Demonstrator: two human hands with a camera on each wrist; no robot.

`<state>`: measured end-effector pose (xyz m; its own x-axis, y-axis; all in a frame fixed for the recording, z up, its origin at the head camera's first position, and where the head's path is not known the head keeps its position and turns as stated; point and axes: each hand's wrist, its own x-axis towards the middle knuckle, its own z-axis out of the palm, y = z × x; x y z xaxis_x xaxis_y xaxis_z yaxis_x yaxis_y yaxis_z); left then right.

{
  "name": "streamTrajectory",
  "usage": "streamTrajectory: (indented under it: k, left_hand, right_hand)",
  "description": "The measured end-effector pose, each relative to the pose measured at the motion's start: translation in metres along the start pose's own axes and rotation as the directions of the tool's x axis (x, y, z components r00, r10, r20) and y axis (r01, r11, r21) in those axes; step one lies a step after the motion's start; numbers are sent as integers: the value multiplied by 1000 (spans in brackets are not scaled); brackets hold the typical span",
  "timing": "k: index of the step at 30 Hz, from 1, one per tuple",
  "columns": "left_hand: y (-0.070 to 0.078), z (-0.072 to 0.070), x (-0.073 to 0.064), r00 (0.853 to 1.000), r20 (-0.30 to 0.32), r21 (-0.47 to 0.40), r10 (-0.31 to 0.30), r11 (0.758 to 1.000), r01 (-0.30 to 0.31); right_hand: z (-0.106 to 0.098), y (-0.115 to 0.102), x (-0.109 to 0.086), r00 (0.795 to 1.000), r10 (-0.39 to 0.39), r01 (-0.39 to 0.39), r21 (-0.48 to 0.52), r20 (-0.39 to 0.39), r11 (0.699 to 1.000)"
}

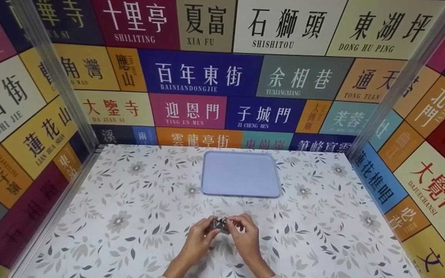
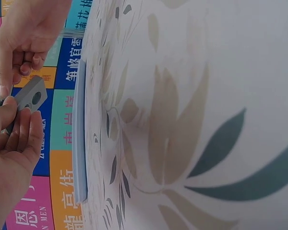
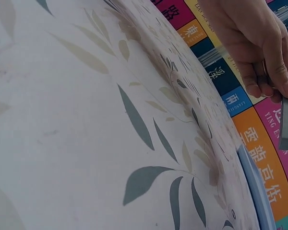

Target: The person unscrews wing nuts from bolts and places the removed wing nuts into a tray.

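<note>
Near the front of the table, my left hand [image 1: 199,233] grips a small grey metal block [image 1: 221,225]. The left wrist view shows a round hole in the flat face of the block [image 2: 32,97], with my left thumb and fingers about its lower end. My right hand [image 1: 245,231] meets it from the other side, thumb and forefinger at a small dark part on its top. Fingers hide most of that dark part. In the right wrist view, one end of the block [image 3: 287,125] sticks out below my left hand [image 3: 259,48].
A shallow pale-blue tray [image 1: 241,174] lies beyond the hands, toward the back of the table. White cloth with a leaf and flower print covers the table [image 1: 137,200]. Panels with colourful place-name signs [image 1: 203,73] enclose the back and both sides, with clear strips at the corners.
</note>
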<state>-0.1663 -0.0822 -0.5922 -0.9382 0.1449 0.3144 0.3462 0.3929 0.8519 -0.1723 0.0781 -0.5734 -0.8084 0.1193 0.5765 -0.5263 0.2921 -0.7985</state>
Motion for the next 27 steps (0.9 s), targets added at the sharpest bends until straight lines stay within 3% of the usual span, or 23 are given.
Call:
streamTrajectory:
  k: [11,20,27]
  left_hand:
    - [-1,1,-1,1000,12,-21,-16,1000,16]
    - [0,3,-1,1000,2,-14,6,1000,-6]
    - [-2,3,-2,1000,1,-23,11,1000,-11]
  right_hand:
    - [-7,-3,-1,991,-53,43,81,120,996]
    - [-4,-3,2,992,-46,38,65,120,997]
    - [-5,-6,6,985,-88,83,42,145,996]
